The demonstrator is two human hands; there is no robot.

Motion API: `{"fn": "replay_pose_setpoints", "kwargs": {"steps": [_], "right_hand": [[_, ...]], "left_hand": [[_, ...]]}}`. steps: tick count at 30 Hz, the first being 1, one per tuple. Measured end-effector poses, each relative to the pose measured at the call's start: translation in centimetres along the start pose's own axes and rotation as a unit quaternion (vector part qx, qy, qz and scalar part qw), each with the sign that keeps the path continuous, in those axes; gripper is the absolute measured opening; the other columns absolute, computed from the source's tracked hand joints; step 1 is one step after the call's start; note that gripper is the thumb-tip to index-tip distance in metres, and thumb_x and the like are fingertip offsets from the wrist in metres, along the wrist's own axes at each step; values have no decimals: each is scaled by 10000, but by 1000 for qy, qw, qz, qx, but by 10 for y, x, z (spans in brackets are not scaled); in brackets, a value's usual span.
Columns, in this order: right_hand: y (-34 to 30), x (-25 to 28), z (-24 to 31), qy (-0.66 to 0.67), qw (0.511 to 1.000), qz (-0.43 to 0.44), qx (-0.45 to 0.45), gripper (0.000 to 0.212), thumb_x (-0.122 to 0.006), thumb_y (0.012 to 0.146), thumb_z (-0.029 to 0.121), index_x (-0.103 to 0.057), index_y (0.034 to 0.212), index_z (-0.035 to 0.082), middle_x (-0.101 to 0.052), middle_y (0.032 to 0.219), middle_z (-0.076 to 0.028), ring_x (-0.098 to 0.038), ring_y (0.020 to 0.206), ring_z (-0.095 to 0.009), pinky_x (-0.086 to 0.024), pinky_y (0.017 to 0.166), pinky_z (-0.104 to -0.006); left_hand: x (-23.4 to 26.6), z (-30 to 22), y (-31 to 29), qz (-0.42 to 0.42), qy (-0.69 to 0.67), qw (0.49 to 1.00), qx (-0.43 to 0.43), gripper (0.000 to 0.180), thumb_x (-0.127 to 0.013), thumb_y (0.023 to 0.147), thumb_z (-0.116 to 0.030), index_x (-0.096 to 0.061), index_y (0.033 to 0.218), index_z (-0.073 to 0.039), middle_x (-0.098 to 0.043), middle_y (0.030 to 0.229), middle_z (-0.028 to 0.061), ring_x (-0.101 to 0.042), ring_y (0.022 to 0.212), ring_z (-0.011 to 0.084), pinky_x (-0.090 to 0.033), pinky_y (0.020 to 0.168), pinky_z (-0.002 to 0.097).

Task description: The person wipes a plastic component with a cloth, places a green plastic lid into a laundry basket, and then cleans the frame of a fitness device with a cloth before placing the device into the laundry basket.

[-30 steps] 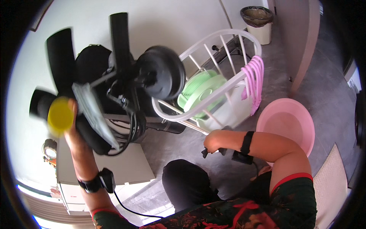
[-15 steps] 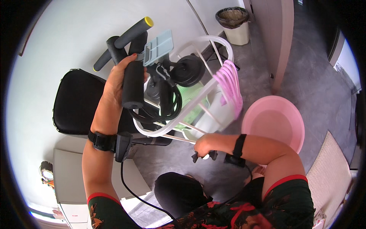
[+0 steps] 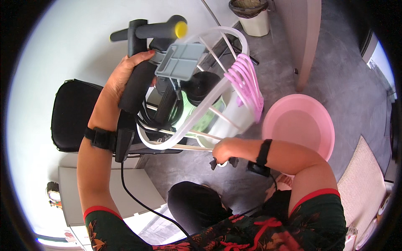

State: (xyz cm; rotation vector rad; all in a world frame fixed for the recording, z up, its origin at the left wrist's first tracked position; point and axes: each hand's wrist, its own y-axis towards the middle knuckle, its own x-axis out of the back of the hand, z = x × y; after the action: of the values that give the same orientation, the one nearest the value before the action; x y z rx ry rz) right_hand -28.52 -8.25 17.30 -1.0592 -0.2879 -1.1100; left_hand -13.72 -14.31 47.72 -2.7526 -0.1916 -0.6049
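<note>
A black foam-padded exercise bar [image 3: 136, 85] with yellow end caps is in my left hand [image 3: 121, 75], whose fingers wrap round it. Attached to it are a grey tray [image 3: 180, 62], black suction-cup discs [image 3: 202, 87] and looped black cord. Behind and below this stands a tilted white tubular rack [image 3: 190, 119] holding pale green and white basins [image 3: 201, 115]. Pink hangers [image 3: 247, 81] hang on its right side. My right hand [image 3: 226, 149] is closed at the rack's near lower end, where a white bar reaches it. Small black parts and a white round end show below its fingers.
A pink basin [image 3: 322, 121] sits on the grey floor to the right. A bin [image 3: 255, 23] stands by the door edge [image 3: 307, 46]. At left are a black padded seat [image 3: 75, 117] and a light cabinet [image 3: 104, 184]. A beige mat [image 3: 362, 180] lies at right.
My left hand has tilted the exercise bar, swinging its yellow-capped crossbar nearer level and turning the tray to face me. My right hand keeps its place by the rack's end.
</note>
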Motion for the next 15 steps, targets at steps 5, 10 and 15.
{"fn": "replay_pose_setpoints", "kwargs": {"steps": [5, 10, 15], "right_hand": [[2, 1, -7, -46, 998, 22, 23, 217, -582, 783, 157, -716, 879, 14, -697, 895, -129, -624, 745, -307, -501, 651, -447], [4, -1, -6, -30, 999, 28, 9, 213, -587, 780, 149, -717, 883, 16, -695, 893, -127, -622, 740, -305, -490, 638, -452], [0, 6, -5, -35, 999, 18, 22, 219, -579, 797, 159, -712, 886, 9, -692, 906, -133, -619, 739, -309, -485, 636, -458]], "left_hand": [[-18, 8, 13, 13, 14, 1000, -8, 391, -732, 802, -280, -583, 981, 34, -623, 725, 124, -619, 516, 198, -548, 494, 290], [-23, 21, 21, 38, -11, 999, -18, 406, -746, 794, -225, -561, 1062, 18, -611, 882, 140, -658, 690, 228, -606, 573, 360], [-33, 37, 35, 92, -62, 993, 39, 365, -740, 805, -197, -568, 1054, 8, -617, 888, 141, -665, 758, 257, -619, 619, 398]]}}
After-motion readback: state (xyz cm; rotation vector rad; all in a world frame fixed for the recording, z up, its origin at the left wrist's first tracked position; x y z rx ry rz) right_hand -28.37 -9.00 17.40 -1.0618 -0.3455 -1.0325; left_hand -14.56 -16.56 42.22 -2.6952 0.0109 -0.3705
